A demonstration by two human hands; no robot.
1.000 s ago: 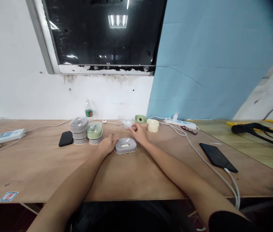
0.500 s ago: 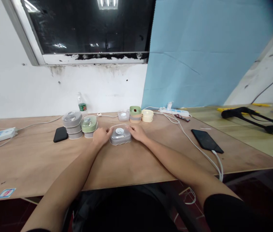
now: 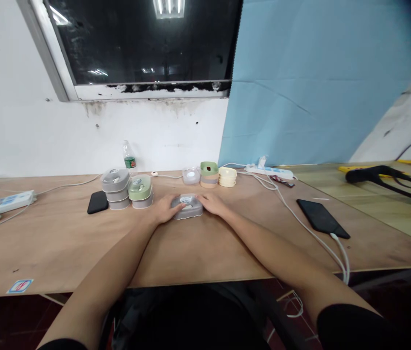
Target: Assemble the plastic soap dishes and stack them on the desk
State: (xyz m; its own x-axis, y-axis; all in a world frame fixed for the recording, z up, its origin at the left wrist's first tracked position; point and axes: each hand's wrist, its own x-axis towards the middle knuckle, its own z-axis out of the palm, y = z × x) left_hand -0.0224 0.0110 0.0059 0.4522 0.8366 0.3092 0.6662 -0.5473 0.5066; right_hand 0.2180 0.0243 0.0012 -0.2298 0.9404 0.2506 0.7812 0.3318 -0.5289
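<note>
While both forearms reach forward over the wooden table (image 3: pixel 198 257) in the head view, the two hands meet at a gray box (image 3: pixel 194 211) that sits on the tabletop roughly midway between them, a round pale label (image 3: pixel 185 200) on its top. The left hand (image 3: pixel 163 209) is half open at the box's left end, its thumb stretched across the top and its fingers set toward the far side; I cannot tell whether it grips or only rests there. The right hand (image 3: pixel 212 203) is loosely bent, with fingertips touching the box's right rim near the far corner, and how firmly they press cannot be made out. To the left of the hands stand a stack of gray boxes (image 3: pixel 117 195) and, just beside it, a shorter stack with a green top (image 3: pixel 140 189); a black phone (image 3: pixel 97 202) lies against the table left of these, and a clear bottle (image 3: pixel 129 158) stands behind them by the wall. Beyond the gray box, a clear plastic piece (image 3: pixel 190 179), a green-topped stack (image 3: pixel 209 171) and a cream stack (image 3: pixel 227 177) stand side by side in a row. Farther right, a white power strip (image 3: pixel 276 173) lies near the blue sheet (image 3: pixel 293 97), and a dark device (image 3: pixel 322 218) lies with a white cable (image 3: pixel 339 247) plugged into its near end.
</note>
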